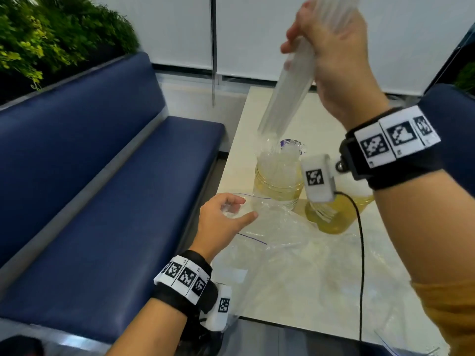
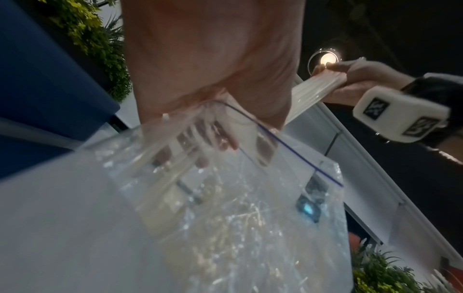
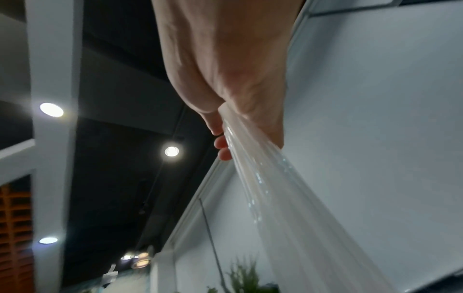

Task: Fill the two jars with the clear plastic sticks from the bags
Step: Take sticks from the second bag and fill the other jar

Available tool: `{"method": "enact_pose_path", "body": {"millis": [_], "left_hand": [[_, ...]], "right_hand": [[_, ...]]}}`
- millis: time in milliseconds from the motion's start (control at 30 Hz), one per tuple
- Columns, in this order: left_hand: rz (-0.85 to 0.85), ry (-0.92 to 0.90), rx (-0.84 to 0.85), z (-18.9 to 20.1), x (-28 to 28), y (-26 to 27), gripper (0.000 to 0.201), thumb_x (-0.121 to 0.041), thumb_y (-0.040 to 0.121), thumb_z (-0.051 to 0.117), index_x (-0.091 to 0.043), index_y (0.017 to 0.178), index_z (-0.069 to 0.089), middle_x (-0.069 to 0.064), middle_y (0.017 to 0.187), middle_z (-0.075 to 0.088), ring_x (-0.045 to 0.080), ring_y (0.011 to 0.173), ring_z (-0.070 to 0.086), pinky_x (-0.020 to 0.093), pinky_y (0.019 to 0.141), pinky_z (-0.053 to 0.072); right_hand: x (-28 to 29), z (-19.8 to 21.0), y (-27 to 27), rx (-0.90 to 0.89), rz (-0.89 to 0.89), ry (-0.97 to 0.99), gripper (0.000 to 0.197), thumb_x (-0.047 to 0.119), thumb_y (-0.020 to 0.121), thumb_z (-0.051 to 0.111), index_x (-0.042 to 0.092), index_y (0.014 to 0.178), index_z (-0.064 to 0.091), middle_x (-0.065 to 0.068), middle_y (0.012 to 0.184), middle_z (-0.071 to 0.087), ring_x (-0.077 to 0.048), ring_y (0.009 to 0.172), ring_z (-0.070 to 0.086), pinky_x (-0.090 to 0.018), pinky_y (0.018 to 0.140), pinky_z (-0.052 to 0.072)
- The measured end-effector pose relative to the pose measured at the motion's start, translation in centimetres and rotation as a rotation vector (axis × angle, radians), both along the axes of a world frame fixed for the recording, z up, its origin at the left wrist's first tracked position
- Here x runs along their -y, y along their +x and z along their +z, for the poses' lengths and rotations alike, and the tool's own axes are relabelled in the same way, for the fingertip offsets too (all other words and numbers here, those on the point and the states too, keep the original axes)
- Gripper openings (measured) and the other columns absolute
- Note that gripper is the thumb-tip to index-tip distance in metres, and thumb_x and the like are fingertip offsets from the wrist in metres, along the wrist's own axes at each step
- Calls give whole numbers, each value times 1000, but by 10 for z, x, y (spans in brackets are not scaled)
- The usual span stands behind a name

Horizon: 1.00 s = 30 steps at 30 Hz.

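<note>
My right hand (image 1: 334,55) is raised above the table and grips a thick bundle of clear plastic sticks (image 1: 285,98). The bundle slants down, its lower ends at the mouth of the near-left jar (image 1: 279,186), which holds several sticks. A second jar (image 1: 334,219) stands to its right, partly hidden by my wrist camera. My left hand (image 1: 221,217) holds the open mouth of a clear zip bag (image 1: 282,253) lying on the table. In the left wrist view my left fingers (image 2: 220,142) curl inside the bag (image 2: 225,218). The right wrist view shows the bundle (image 3: 275,188) running out of my fist.
The jars stand on a pale table (image 1: 246,140) whose left edge meets a blue bench (image 1: 102,176). A black cable (image 1: 361,253) hangs from my right wrist across the table. Another crumpled bag (image 1: 290,143) lies behind the jars. Plants (image 1: 51,34) stand behind the bench.
</note>
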<state>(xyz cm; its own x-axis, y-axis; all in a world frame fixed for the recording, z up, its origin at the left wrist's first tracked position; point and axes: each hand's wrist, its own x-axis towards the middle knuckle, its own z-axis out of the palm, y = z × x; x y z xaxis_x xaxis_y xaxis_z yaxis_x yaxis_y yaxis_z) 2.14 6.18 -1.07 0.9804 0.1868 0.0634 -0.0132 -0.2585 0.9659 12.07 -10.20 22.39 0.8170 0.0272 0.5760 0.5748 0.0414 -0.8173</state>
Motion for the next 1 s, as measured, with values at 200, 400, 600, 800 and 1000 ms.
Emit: {"method": "enact_pose_path", "body": {"millis": [200,400,600,800,1000], "left_hand": [[-21,64,1,-4,-8,1,28,-32,73,89,-31,95,72,-13,99,71,0,95,67,30,84,59],[-54,55,19,-5,-17,-2,29,-19,79,84,-30,102,70,-15,105,70,-4,92,67,12,73,53],[-85,6,48,-7,-22,-3,39,2,79,72,-25,107,70,-10,112,70,6,98,69,12,76,55],[-129,-8,54,-6,-21,-3,42,6,79,69,-23,109,69,-9,113,70,10,100,70,12,74,54],[-143,1,50,-3,-16,-3,41,5,79,69,-24,109,70,-13,111,70,5,99,69,11,72,54]], "right_hand": [[13,-47,58,-56,-168,-86,22,16,96,61,5,114,54,-9,94,64,-18,79,67,-36,78,60],[19,-131,79,-276,-186,-286,27,26,98,61,11,120,57,-5,106,71,-18,99,69,-37,96,55],[29,-178,77,-429,-290,-375,39,34,82,78,14,116,69,1,109,71,-18,102,68,-46,96,55],[29,-175,69,-193,-399,-428,81,25,64,92,24,133,50,3,111,62,-12,96,62,-19,83,53],[35,-163,80,147,-450,-529,54,4,77,68,21,128,57,2,107,65,-12,97,63,-30,84,56]]}}
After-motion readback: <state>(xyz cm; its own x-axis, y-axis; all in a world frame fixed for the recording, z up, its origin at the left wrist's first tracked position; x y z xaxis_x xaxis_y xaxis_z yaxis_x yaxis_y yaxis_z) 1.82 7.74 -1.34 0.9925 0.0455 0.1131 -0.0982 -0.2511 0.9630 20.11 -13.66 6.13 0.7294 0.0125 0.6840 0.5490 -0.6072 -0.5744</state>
